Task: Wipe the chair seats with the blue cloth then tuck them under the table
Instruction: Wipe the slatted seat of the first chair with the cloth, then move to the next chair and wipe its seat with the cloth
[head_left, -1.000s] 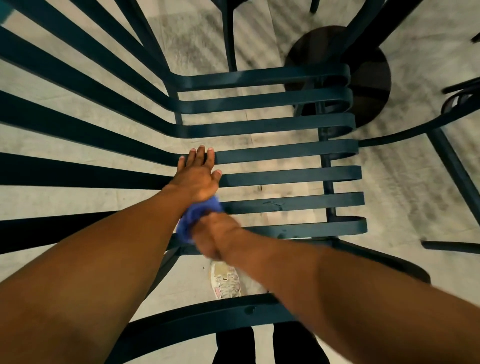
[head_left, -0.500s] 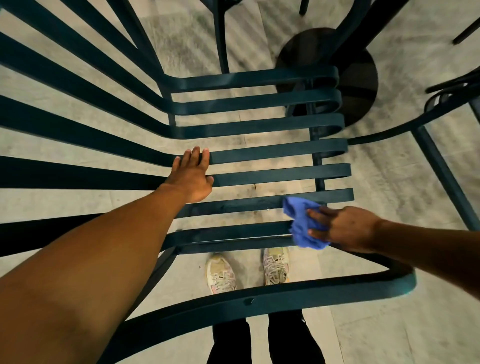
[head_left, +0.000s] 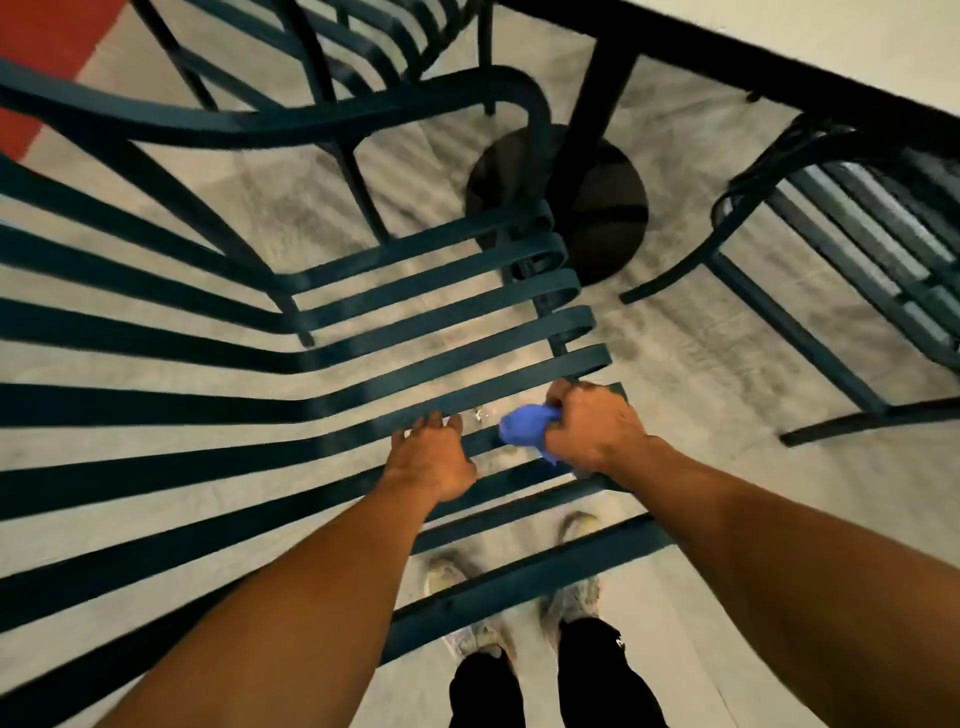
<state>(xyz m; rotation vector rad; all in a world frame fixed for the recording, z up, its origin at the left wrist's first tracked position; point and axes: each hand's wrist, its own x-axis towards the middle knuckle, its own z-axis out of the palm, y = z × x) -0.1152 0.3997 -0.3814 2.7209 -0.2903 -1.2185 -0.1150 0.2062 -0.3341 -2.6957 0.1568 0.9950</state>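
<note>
A dark teal slatted metal chair (head_left: 441, 291) fills the view below me, its seat slats running left to right. My left hand (head_left: 434, 457) rests on a near seat slat with fingers curled over its edge. My right hand (head_left: 592, 426) is closed around the bunched blue cloth (head_left: 524, 428), which presses on the seat slats near the right end. A white-topped table (head_left: 831, 47) with a dark edge stands at the upper right on a black post (head_left: 597, 104) and round base.
A second teal slatted chair (head_left: 852, 244) stands at the right, partly under the table. Another chair (head_left: 363, 36) shows at the top. My shoes (head_left: 571, 597) are on the grey floor beneath the near armrest. A red floor strip (head_left: 47, 57) lies at top left.
My right hand with the cloth has moved left along the slats, closer to my left hand. My left hand has shifted to a nearer slat. The view has tilted up, showing the table.
</note>
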